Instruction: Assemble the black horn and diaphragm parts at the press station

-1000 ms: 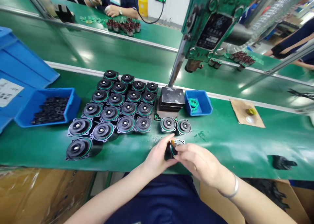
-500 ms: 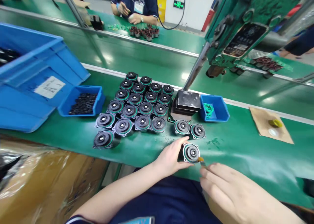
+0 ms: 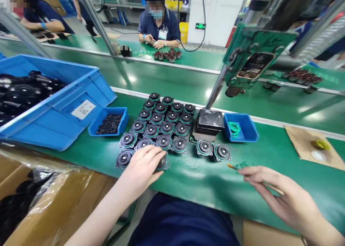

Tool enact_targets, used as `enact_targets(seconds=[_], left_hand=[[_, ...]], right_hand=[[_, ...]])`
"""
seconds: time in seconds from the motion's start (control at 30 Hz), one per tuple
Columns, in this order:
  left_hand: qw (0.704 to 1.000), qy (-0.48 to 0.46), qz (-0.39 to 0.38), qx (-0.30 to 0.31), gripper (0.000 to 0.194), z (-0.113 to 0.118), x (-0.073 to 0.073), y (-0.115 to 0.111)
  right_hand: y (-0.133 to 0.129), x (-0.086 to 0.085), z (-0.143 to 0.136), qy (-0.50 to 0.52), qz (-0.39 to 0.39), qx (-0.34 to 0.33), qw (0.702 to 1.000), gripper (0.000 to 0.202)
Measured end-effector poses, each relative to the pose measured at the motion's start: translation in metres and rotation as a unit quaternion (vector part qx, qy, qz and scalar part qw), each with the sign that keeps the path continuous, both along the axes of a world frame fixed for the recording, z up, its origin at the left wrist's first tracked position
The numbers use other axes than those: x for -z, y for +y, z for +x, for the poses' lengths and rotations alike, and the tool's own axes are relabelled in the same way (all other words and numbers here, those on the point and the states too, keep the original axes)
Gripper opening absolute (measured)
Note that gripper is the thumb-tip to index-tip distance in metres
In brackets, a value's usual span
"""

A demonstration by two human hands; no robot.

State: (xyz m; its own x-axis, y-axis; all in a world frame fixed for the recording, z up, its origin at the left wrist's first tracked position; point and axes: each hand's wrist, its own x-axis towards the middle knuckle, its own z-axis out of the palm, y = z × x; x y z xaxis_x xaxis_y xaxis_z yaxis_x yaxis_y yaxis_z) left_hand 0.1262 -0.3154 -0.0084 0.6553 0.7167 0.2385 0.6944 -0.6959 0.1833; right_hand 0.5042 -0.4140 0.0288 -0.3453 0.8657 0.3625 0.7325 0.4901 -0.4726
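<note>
My left hand [image 3: 144,165] is wrapped over a round black part [image 3: 162,162] at the front of the grouped parts, hiding much of it. Several similar black parts [image 3: 157,118] with green rings stand in rows behind and beside it. My right hand [image 3: 277,186] pinches a thin brush [image 3: 233,166] with an orange tip, held above the green table. Two more ringed parts, one [image 3: 204,147] beside the other [image 3: 222,152], stand in front of a dark metal block [image 3: 210,120].
A large blue bin [image 3: 107,86] and a small blue bin [image 3: 123,121] of black pieces stand left. Another blue bin [image 3: 246,131] holds green rings. Cardboard [image 3: 299,142] lies right, under a yellow container. A green press [image 3: 250,61] overhangs. A person sits across.
My left hand has moved left with the black part to the front of the rows. My right hand has drawn the brush away from the part. The view has tilted up.
</note>
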Motion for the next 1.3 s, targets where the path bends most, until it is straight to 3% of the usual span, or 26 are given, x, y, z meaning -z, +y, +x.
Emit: enact_targets(seconds=[0.1,0.17,0.3,0.4,0.5,0.6,0.67,0.8,0.97,1.07,1.3], left_hand=[[0.997,0.014,0.068,-0.036,0.053,0.001,-0.002,0.000],[0.996,-0.007,0.079,-0.041,0.058,0.015,-0.003,-0.008],[0.994,-0.107,-0.003,0.029,0.072,0.078,0.005,-0.021],[0.989,-0.144,-0.025,0.031,0.081,0.133,0.021,-0.008],[0.986,-0.161,-0.033,0.025,0.084,0.161,0.034,0.010],[0.978,-0.190,-0.074,0.040,0.090,0.154,0.037,0.011],[0.962,-0.215,-0.153,0.069,0.095,0.140,0.039,0.003],[0.892,-0.279,-0.343,0.097,0.103,0.122,0.050,-0.018],[0.816,-0.368,-0.441,0.059,0.104,0.122,0.068,-0.024],[0.806,-0.376,-0.454,0.048,0.104,0.123,0.069,-0.022],[0.813,-0.358,-0.457,0.045,0.100,0.122,0.071,-0.023]], right_hand=[[0.007,-0.004,-0.008,0.101,-0.027,0.025,0.994,0.019],[0.014,-0.002,-0.010,0.165,-0.041,0.038,0.985,0.022],[0.028,0.003,-0.017,0.268,-0.035,0.069,0.960,0.018],[0.033,0.001,-0.022,0.330,-0.024,0.093,0.939,0.019],[0.028,-0.004,-0.016,0.350,-0.023,0.089,0.932,0.019],[0.017,-0.005,-0.004,0.350,-0.046,0.093,0.931,0.017],[0.013,-0.002,0.001,0.354,-0.076,0.091,0.928,0.015],[0.020,0.006,-0.009,0.377,-0.140,0.042,0.914,0.013],[0.042,0.012,-0.034,0.374,-0.213,-0.038,0.902,0.010],[0.056,0.011,-0.040,0.309,-0.238,-0.063,0.919,0.006],[0.077,-0.004,-0.043,0.141,-0.250,-0.092,0.953,0.007]])
